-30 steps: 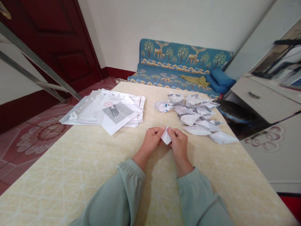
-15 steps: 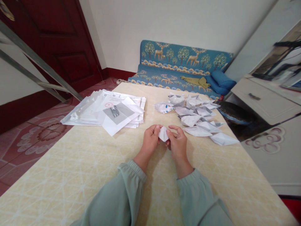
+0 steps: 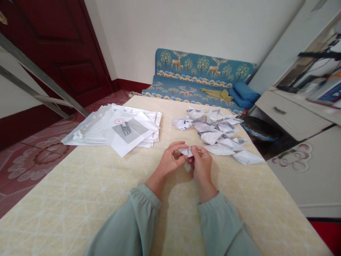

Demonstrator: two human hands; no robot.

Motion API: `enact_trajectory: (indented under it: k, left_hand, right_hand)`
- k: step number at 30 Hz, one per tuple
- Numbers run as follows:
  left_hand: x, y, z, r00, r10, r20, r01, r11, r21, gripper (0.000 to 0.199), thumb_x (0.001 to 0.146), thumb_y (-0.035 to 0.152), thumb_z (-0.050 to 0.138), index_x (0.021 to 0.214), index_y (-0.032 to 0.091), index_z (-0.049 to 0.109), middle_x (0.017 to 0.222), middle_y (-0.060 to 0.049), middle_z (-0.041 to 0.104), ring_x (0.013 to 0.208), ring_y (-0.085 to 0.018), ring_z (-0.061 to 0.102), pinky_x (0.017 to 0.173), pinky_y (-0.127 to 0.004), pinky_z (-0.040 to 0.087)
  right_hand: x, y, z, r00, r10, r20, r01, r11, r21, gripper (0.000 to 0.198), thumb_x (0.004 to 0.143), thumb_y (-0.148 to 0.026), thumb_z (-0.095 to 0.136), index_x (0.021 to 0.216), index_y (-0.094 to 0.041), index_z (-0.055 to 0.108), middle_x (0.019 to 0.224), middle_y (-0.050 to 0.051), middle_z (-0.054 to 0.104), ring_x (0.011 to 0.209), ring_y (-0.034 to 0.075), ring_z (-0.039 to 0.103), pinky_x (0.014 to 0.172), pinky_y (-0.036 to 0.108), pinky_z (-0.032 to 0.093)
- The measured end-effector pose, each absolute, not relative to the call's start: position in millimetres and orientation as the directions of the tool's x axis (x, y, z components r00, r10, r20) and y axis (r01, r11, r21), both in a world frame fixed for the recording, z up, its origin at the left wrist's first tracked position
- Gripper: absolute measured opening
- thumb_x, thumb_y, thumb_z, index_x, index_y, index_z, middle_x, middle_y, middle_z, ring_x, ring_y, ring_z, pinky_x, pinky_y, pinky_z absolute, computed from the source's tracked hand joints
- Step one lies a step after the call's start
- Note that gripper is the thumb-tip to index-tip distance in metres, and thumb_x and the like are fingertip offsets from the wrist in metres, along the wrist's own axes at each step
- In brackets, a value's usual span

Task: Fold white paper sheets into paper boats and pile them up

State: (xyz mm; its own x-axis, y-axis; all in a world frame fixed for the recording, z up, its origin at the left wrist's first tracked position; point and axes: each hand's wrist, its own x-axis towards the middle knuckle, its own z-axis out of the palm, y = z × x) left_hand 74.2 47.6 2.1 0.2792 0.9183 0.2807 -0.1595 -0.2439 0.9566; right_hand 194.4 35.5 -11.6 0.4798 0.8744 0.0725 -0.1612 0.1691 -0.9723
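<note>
Between my two hands, above the middle of the table, is a small folded piece of white paper (image 3: 185,152). My left hand (image 3: 170,158) is closed on its left side, thumb below and index finger along the top. On the right side, my right hand (image 3: 201,159) pinches the paper between thumb and curled fingers. Just beyond my right hand lie several folded paper boats (image 3: 220,149) in rows, white and grey. One boat with blue print (image 3: 183,123) sits at their left end. Part of the held paper is hidden by my fingers.
A stack of paper sheets (image 3: 98,125) lies at the table's far left, a printed sheet (image 3: 133,133) on top. Behind the table (image 3: 87,199) stands a blue patterned sofa (image 3: 186,85). A drawer cabinet (image 3: 290,113) is at right, a metal ladder frame (image 3: 50,83) at left.
The folded paper has turned in my fingers and now shows a wider, flatter shape. My left fingers have shifted round it. The whole view has moved slightly.
</note>
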Motion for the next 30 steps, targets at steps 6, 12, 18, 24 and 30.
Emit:
enact_trajectory:
  k: [6, 12, 18, 24, 30]
  left_hand:
    - [76, 47, -2, 0.215, 0.910, 0.356, -0.108, -0.340, 0.934, 0.031, 0.068, 0.011, 0.058, 0.098, 0.012, 0.066, 0.115, -0.014, 0.060, 0.104, -0.021, 0.061, 0.088, -0.033, 0.053]
    - [73, 51, -1, 0.056, 0.963, 0.263, 0.016, -0.265, 0.964, 0.033, 0.070, 0.014, 0.057, 0.103, 0.011, 0.063, 0.100, -0.011, 0.069, 0.088, -0.018, 0.067, 0.076, -0.027, 0.056]
    - [71, 52, 5, -0.059, 0.973, 0.221, 0.081, -0.216, 0.973, 0.028, 0.070, 0.017, 0.059, 0.096, 0.010, 0.064, 0.094, -0.011, 0.070, 0.080, -0.017, 0.068, 0.071, -0.026, 0.057]
    - [73, 47, 4, -0.056, 0.927, 0.370, 0.198, -0.353, 0.914, 0.031, 0.070, 0.019, 0.061, 0.100, 0.011, 0.063, 0.093, -0.010, 0.069, 0.080, -0.017, 0.068, 0.076, -0.028, 0.058]
    - [73, 47, -3, -0.017, 0.881, 0.474, 0.299, -0.448, 0.843, 0.033, 0.073, 0.020, 0.059, 0.105, 0.012, 0.061, 0.101, -0.011, 0.067, 0.086, -0.018, 0.066, 0.079, -0.029, 0.058]
  right_hand:
    - [194, 34, -11, 0.474, 0.878, 0.064, -0.156, 0.155, -0.976, 0.026, 0.074, -0.040, 0.066, 0.084, -0.016, 0.060, 0.052, -0.004, 0.058, 0.038, 0.009, 0.050, 0.037, 0.019, 0.039]
    - [194, 32, -6, 0.406, 0.914, 0.003, -0.158, 0.073, -0.985, 0.032, 0.074, -0.045, 0.064, 0.084, -0.015, 0.063, 0.061, 0.000, 0.063, 0.045, 0.010, 0.055, 0.041, 0.020, 0.045]
    - [190, 27, 3, 0.290, 0.953, 0.090, 0.046, 0.080, -0.996, 0.038, 0.073, -0.047, 0.065, 0.095, -0.016, 0.066, 0.086, 0.007, 0.068, 0.063, 0.018, 0.065, 0.044, 0.023, 0.049]
    - [191, 26, 2, 0.260, 0.945, 0.200, 0.249, 0.135, -0.959, 0.033, 0.074, -0.042, 0.065, 0.096, -0.017, 0.066, 0.092, 0.009, 0.070, 0.072, 0.020, 0.067, 0.056, 0.027, 0.054]
    - [192, 27, 0, 0.260, 0.937, 0.234, 0.302, 0.151, -0.941, 0.027, 0.076, -0.036, 0.062, 0.094, -0.017, 0.066, 0.087, 0.008, 0.071, 0.072, 0.021, 0.068, 0.065, 0.031, 0.055]
